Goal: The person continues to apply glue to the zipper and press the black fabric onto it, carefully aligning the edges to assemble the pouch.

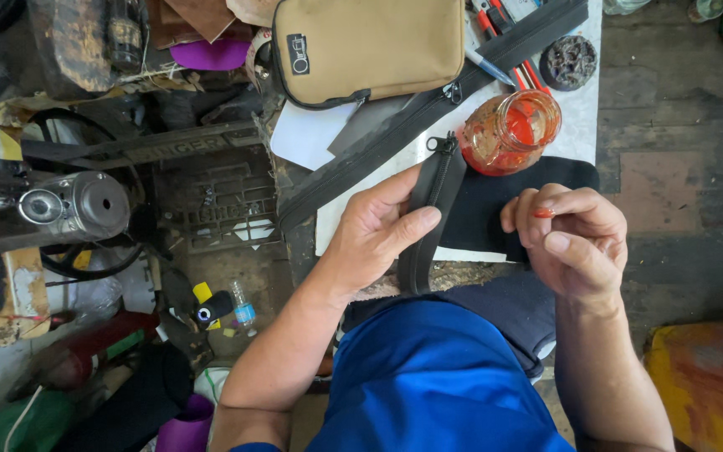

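black zipper strip (428, 219) in left hand (374, 238)

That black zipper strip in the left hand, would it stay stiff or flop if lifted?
The black zipper strip probably flops: it bends over the table edge below the left hand. It looks thin, so likely light. Its metal pull would probably dangle.

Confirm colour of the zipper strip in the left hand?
Black zipper strip, pinched in the left hand; clearest in the head view.

A left hand (376, 237) pinches a black zipper strip (428, 219); the right hand (573, 237), at three o'clock, has orange-smeared fingertips (543, 213) below a glass jar (510, 131).
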